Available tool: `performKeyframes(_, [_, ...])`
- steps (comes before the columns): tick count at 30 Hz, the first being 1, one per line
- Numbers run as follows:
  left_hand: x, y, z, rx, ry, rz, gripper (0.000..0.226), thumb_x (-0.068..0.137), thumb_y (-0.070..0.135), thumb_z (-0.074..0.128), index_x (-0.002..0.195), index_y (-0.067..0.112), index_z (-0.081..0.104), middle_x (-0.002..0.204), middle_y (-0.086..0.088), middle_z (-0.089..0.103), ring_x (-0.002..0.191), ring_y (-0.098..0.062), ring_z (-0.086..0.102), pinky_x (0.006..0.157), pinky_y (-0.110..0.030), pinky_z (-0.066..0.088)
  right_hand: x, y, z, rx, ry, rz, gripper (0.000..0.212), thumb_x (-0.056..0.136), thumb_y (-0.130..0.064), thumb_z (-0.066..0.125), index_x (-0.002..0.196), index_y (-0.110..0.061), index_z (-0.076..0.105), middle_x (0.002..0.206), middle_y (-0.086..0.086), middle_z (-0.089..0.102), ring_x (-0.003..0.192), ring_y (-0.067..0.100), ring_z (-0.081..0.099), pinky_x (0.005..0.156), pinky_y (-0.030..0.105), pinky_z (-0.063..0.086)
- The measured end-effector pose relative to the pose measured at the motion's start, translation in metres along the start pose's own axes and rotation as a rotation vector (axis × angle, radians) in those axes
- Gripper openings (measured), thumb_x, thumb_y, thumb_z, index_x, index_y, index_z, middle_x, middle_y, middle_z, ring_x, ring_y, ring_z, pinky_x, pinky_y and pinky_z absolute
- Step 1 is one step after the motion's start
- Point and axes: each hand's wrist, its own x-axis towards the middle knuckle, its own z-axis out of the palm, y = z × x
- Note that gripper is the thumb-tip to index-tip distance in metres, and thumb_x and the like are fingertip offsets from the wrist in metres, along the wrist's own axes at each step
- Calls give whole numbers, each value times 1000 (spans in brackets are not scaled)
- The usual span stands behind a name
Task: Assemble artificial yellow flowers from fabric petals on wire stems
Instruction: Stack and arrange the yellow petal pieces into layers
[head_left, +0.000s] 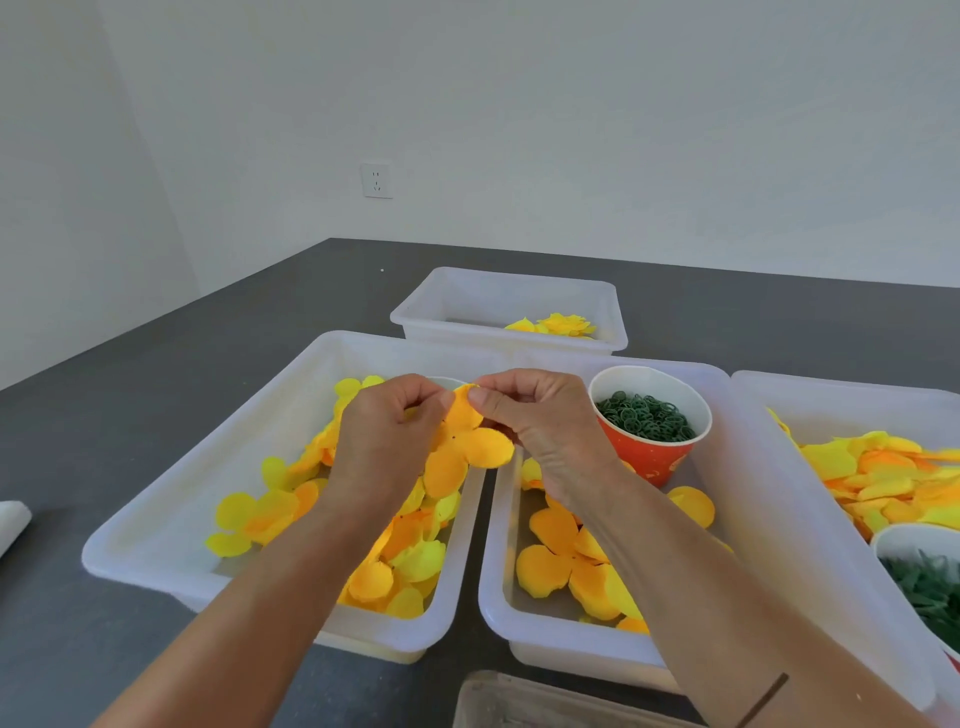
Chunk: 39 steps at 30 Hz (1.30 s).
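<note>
Front trays (156, 561): heaped with loose yellow petals, most work left.
Far tray (415, 312): a few finished flowers (563, 324).
Hands: left hand (384, 441) and right hand (545, 421) pinch one petal piece (467, 447) above the trays; no stem visible.

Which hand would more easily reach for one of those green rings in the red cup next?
Probably the right hand: the red cup of green rings stands just beside it. The left hand is farther off, and both pinch the petal piece.

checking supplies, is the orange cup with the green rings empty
No, the orange cup in the middle bin is filled nearly to its rim with small green rings.
</note>
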Motion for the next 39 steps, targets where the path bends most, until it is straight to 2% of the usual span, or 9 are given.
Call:
performKeyframes(3, [-1,4,2,156,18,56,21,90,13,56,72,15,65,56,9,53,52,-1,44,48,-12,35,1,5,1,-249,73,-8,11,79,-11,74,69,-13,70,63,5,69,56,8,60,59,25,52])
performKeyframes(5, [-1,3,4,162,5,-27,24,91,12,53,69,16,63,55,9,49,52,-5,42,48,-12,32,1,4,1,-339,57,-27,11,81,-11,72,70,-12,70,69,10,69,62,12,59,65,31,52])
performKeyframes(7, [3,2,0,-82,-58,-253,29,94,9,51,67,13,61,58,0,51,55,-13,43,53,-22,37,0,1,2,-312,2,-61,8,82,-7,69,74,-7,70,67,10,65,60,11,57,62,26,51])
performKeyframes(10, [4,10,-9,-579,-259,-513,24,94,4,46,75,4,61,53,-4,57,42,-12,52,43,-17,42,0,-4,0,-147,-109,-59,9,83,-1,65,76,-3,69,68,13,63,55,10,58,54,19,51])
performKeyframes(15, [3,14,-15,-804,-392,-503,8,75,13,55,73,6,60,57,-5,42,43,-11,40,39,-16,34,3,-7,-1,115,-194,-5,20,83,5,59,71,-8,68,64,8,64,52,11,58,52,20,50])
performKeyframes(20, [1,14,-16,-559,-351,-284,18,90,10,52,79,6,65,61,-4,64,52,-13,59,47,-22,49,6,-5,-7,47,-128,-60,17,82,2,61,71,-9,69,63,2,67,58,11,60,57,23,53])
performKeyframes(24, [-3,5,-8,-7,-223,34,20,91,9,54,79,12,69,57,10,52,55,-6,44,54,-22,39,3,-2,-7,-224,-72,-191,5,82,-1,66,82,1,71,78,25,69,69,19,60,69,34,53])
performKeyframes(31, [-1,2,-7,-120,-31,-36,19,84,11,66,66,16,67,52,3,58,49,-12,50,48,-27,43,4,-4,-4,-201,-78,-168,6,82,-7,69,79,-10,72,78,19,71,65,16,63,64,30,55])
performKeyframes(39, [-7,10,-4,231,323,203,15,82,10,65,68,8,62,61,-2,62,55,-21,56,55,-31,47,2,-4,-3,-206,-106,-97,6,84,-10,68,86,-10,73,77,11,72,68,16,65,61,29,57])
